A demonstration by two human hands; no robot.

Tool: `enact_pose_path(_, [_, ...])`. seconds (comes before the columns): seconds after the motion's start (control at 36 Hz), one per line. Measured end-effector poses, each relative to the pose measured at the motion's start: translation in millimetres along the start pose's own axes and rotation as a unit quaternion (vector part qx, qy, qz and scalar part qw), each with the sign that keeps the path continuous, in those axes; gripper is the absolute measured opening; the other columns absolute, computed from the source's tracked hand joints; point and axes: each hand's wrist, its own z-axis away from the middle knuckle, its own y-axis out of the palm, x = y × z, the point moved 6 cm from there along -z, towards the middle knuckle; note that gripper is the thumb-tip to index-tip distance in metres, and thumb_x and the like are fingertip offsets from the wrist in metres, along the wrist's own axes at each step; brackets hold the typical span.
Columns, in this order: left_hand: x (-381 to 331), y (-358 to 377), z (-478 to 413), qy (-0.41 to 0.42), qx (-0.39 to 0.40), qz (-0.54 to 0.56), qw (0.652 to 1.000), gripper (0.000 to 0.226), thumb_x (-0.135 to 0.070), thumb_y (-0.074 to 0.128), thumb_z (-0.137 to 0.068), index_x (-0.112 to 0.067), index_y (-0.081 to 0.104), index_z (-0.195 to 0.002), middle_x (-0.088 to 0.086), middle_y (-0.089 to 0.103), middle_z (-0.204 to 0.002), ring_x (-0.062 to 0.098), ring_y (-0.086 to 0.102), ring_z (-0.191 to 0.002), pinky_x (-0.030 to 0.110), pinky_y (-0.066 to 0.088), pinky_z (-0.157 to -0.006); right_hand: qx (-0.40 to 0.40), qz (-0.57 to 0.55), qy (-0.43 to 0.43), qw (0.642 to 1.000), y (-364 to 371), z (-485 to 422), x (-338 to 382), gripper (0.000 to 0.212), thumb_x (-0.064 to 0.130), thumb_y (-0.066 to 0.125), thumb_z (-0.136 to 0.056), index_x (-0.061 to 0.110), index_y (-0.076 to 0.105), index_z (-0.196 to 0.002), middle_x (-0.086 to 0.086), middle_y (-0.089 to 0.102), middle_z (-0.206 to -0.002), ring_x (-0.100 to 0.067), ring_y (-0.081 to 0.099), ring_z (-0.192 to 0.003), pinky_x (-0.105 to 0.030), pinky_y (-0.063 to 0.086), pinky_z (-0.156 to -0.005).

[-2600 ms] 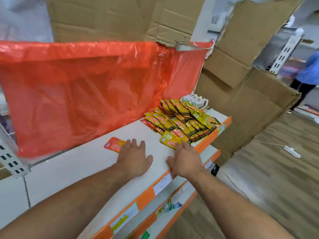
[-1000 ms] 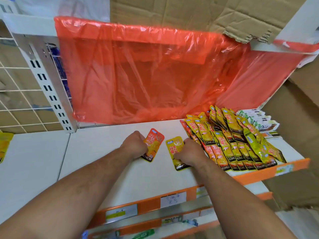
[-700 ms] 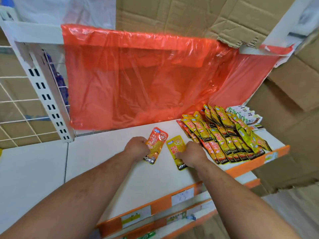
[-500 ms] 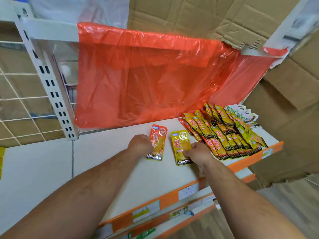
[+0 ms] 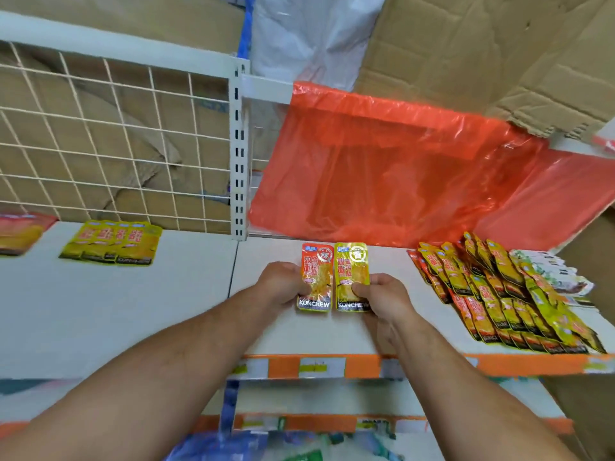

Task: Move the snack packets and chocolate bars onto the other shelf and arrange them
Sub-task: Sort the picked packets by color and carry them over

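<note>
Your left grip (image 5: 283, 287) pinches orange packet (image 5: 316, 274), right grip (image 5: 386, 301) pinches yellow packet (image 5: 352, 271), side by side over the right shelf (image 5: 266, 331) | risk: low-edge pinches may let slick foil slip in transit.

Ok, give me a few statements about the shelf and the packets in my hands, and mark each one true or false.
1. The left hand grips an orange packet. True.
2. The right hand is empty. False: it grips a yellow packet.
3. The pile of packets lies to the right of both hands. True.
4. The plastic sheet is blue. False: it is red-orange.
</note>
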Motion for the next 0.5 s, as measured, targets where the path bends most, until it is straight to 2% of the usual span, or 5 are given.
enact_pose_path(0.14, [21, -34, 51, -0.019, -0.085, 0.032, 0.996, 0.033, 0.007, 0.078, -0.071, -0.014, 0.053, -0.062, 0.005, 0.052, -0.058, 0.020, 0.047, -0.052, 0.033, 0.042, -0.062, 0.081, -0.006, -0.017, 0.997, 41, 27, 2, 0.014, 0.002, 0.075, -0.080, 0.013, 0.068, -0.075, -0.020, 0.075, -0.091, -0.041, 0.071, -0.093, -0.059, 0.055, -0.086])
enact_pose_path(0.25, [42, -60, 86, -0.035, -0.137, 0.057, 0.988, 0.024, 0.007, 0.077, -0.070, -0.010, 0.061, -0.070, 0.012, 0.063, -0.070, 0.024, 0.056, -0.061, 0.033, 0.046, -0.062, 0.138, -0.007, -0.033, 0.990, 75, 50, 3, 0.012, 0.002, 0.075, -0.082, 0.011, 0.067, -0.084, -0.015, 0.075, -0.093, -0.034, 0.072, -0.091, -0.050, 0.057, -0.089])
enact_pose_path(0.33, [58, -78, 107, -0.045, -0.166, 0.080, 0.982, 0.020, 0.010, 0.073, -0.073, -0.007, 0.064, -0.074, 0.012, 0.066, -0.072, 0.023, 0.059, -0.058, 0.030, 0.049, -0.059, 0.164, -0.023, -0.028, 0.986, 99, 63, 0, 0.013, 0.002, 0.073, -0.085, 0.011, 0.064, -0.089, -0.016, 0.074, -0.096, -0.031, 0.071, -0.088, -0.048, 0.058, -0.087])
enact_pose_path(0.42, [71, -98, 118, -0.050, -0.190, 0.093, 0.976, 0.020, 0.012, 0.070, -0.074, -0.007, 0.063, -0.072, 0.016, 0.067, -0.077, 0.025, 0.062, -0.066, 0.037, 0.053, -0.067, 0.184, -0.015, -0.025, 0.983, 118, 77, -2, 0.014, 0.001, 0.071, -0.084, 0.012, 0.064, -0.090, -0.015, 0.074, -0.095, -0.031, 0.072, -0.088, -0.050, 0.059, -0.086])
enact_pose_path(0.5, [80, -117, 122, -0.049, -0.212, 0.112, 0.969, 0.019, 0.010, 0.068, -0.075, -0.008, 0.064, -0.074, 0.021, 0.071, -0.087, 0.028, 0.065, -0.074, 0.051, 0.057, -0.080, 0.199, -0.011, -0.033, 0.979, 135, 83, 3, 0.016, -0.001, 0.070, -0.082, 0.012, 0.065, -0.089, -0.014, 0.074, -0.095, -0.031, 0.072, -0.088, -0.051, 0.059, -0.085])
